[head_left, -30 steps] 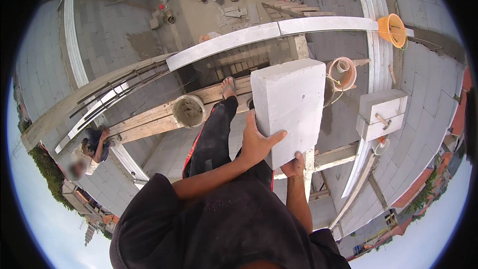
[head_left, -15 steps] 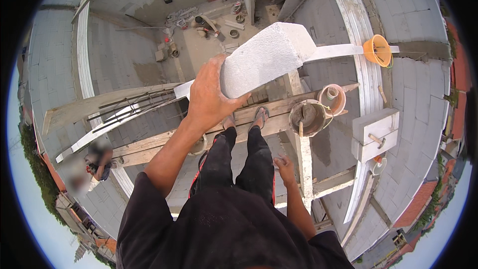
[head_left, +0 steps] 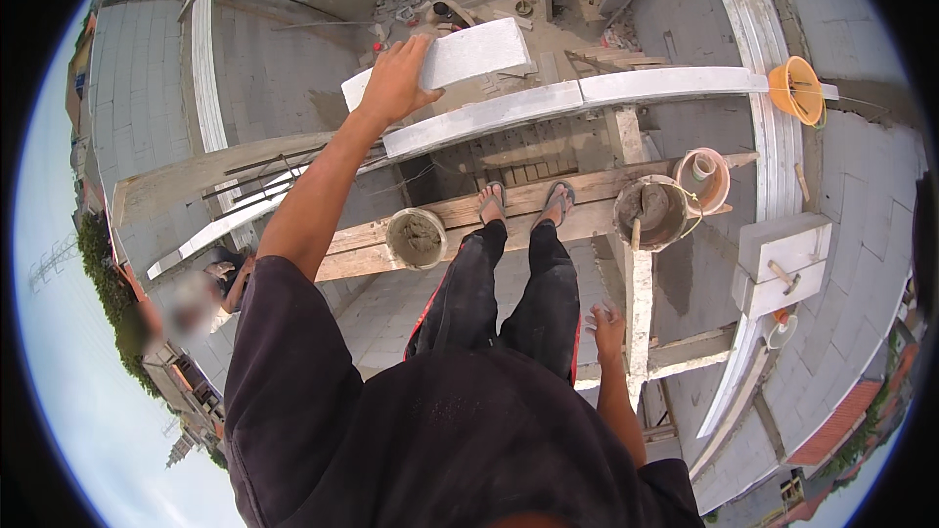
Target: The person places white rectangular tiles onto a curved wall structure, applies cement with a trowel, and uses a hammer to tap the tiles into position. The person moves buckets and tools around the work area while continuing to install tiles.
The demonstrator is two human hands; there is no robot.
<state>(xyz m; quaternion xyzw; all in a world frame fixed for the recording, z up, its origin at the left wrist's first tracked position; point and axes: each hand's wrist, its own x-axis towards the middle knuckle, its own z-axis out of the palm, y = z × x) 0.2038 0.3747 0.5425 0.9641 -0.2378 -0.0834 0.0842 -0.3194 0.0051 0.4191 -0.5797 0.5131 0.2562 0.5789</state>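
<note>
My left hand [head_left: 396,80] grips a white aerated concrete block [head_left: 479,49] from above. The arm is stretched forward and leftward, and the block hangs just beyond a narrow course of white blocks [head_left: 489,117]. Whether the block touches anything on its far side I cannot tell. Beside my right thigh hangs my right hand [head_left: 606,327], empty, with loosely bent fingers apart. Closest to it is a pale beam [head_left: 638,318]. Both my feet, in flip-flops, stand on wooden planks [head_left: 528,200] behind the course.
A mortar bucket [head_left: 416,238] stands left on the planks; another bucket with a tool [head_left: 650,212] and a pink bucket [head_left: 702,182] stand right. An orange bucket [head_left: 796,91] sits at the course's right end. Rebar [head_left: 269,176] lies left, near another person [head_left: 230,279]. A floor lies far below.
My left hand has carried the block forward and to the left, lower and away from me, uncovering the block course and the left mortar bucket. My right hand still hangs by my thigh.
</note>
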